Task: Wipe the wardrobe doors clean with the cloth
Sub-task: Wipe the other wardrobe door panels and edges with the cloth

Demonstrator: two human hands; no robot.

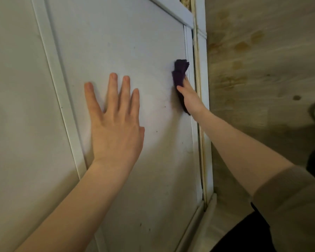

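Left hand (115, 120) is flat on the white wardrobe door (125, 42), a bit toward 9 o'clock from the middle of the view. All four fingers are straight and fanned apart, pointing up to 12 o'clock, with the thumb out at the 3 o'clock side. The palm is pressed right against the panel and there's nothing in it.

Right hand (189, 97) sits around 2 o'clock from the left one, well apart from it, hard up against the door's right edge. It's got the cloth (180, 73), a dark purple one, bunched between hand and panel. The thumb lies across it on the 9 o'clock side. A wad of cloth pokes out past the fingertips toward 12 o'clock, and another bit hangs out under the wrist toward 6 o'clock. Most of the fingers are hidden behind the back of the hand, so how tightly they curl I can't tell, but the cloth is clearly held and touching the door.

The door has a few small dark specks (165, 106) between the two hands and lower down toward 6 o'clock. Over at 9 o'clock a white frame strip (58, 88) runs up the door's left edge, with a second door (16, 88) beyond it.

The whole 3 o'clock side is wood-look floor (262, 124) with brownish blotches (242, 46) up near 1 o'clock. A beige sleeve (289, 197) covers the right upper arm at 4 o'clock; both forearms are bare.
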